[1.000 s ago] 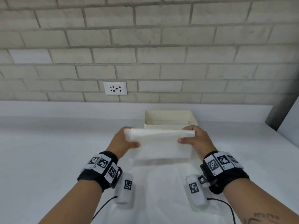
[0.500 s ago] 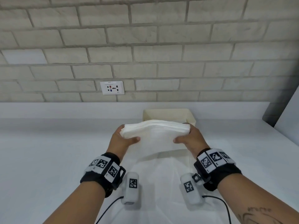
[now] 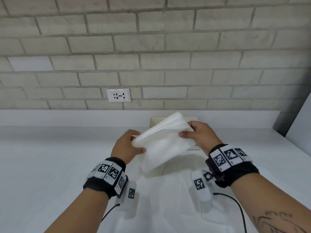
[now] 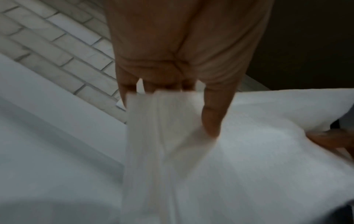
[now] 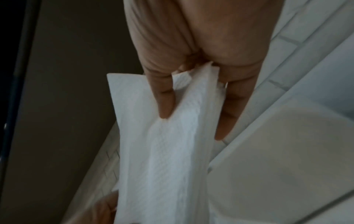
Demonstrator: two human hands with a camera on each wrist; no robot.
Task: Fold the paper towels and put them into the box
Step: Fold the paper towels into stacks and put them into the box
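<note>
A folded stack of white paper towels (image 3: 162,143) hangs in the air above the counter, tilted with its right end higher. My left hand (image 3: 127,145) pinches its lower left end (image 4: 162,121), thumb on the near face. My right hand (image 3: 198,134) pinches the upper right end (image 5: 184,106), thumb in front and fingers behind. The cream box (image 3: 152,122) stands behind the towels by the wall, mostly hidden; its rim (image 5: 268,121) shows close under my right hand in the right wrist view.
More flat white paper towel sheets (image 3: 168,199) lie on the white counter (image 3: 50,165) below my hands. A brick wall with a socket plate (image 3: 118,95) runs behind. A grey panel (image 3: 301,125) stands at the far right.
The towel stack has risen and moved toward the box. It was level; now its right end is lifted and the left end dropped. Both hands kept their hold.
</note>
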